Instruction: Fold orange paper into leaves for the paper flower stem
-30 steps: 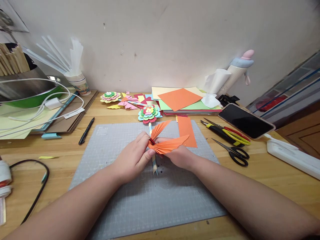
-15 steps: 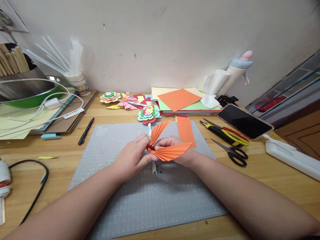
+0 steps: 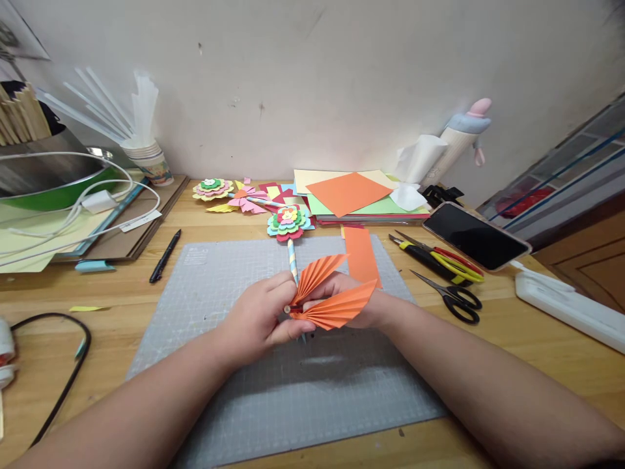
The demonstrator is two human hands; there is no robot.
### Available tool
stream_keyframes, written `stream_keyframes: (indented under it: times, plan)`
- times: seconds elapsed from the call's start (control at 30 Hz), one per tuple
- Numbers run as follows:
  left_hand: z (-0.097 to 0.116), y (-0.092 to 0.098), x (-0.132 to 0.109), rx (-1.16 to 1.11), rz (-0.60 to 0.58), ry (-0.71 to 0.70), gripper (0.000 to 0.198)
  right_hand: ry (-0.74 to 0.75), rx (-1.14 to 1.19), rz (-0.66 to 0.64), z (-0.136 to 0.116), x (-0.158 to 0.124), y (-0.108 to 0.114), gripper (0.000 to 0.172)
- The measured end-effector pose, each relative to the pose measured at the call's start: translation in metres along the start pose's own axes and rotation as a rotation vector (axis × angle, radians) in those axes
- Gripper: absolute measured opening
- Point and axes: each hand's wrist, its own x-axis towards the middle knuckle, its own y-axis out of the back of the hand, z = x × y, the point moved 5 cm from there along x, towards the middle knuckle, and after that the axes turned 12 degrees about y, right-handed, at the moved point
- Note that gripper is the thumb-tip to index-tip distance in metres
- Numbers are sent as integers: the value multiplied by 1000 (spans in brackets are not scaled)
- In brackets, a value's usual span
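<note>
Over the grey cutting mat (image 3: 254,404), my two hands meet at a piece of orange pleated paper (image 3: 342,309) that fans into two leaf-like wings. My left hand (image 3: 258,312) is closed at its narrow base, thumb underneath. Beside that thumb a thin dark red stick (image 3: 295,309) shows its pale end. Behind and between the wings, my right hand (image 3: 336,288) is closed on the folded paper, its fingers partly hidden. A layered paper flower (image 3: 289,221) on a striped stem (image 3: 293,259) lies just beyond, the stem running under my hands.
An orange paper strip (image 3: 362,256) lies at the mat's far edge. Right of it are pliers (image 3: 439,260), scissors (image 3: 454,298) and a phone (image 3: 476,236). Coloured paper sheets (image 3: 322,207) are stacked by the wall. At left are a black pen (image 3: 165,256) and a cable (image 3: 81,368).
Both hands have come slightly lower and nearer with the pleated paper. Its wings are tilted differently, and the red stick's end now faces me more directly.
</note>
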Motion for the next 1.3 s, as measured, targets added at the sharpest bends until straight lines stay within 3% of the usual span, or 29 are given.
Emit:
stream_keyframes:
  times: [0.13,0.3,0.77,0.97,1.3]
  plan:
    - [4,-1,-3,-94,46,-26,32,45,-150,-42,-9,5,1,9]
    - [9,-4,-4,-132,32,-9,27,147,-300,-177,-18,7,-4,16]
    - [4,3,-1,-26,74,7,26,52,-241,54,-5,-2,5,19]
    - [8,-1,-4,-23,-2,-14,14,161,-72,-13,-12,-2,5,18]
    - [7,-4,0,53,-112,-6,48,108,-272,-70,-19,-1,6,16]
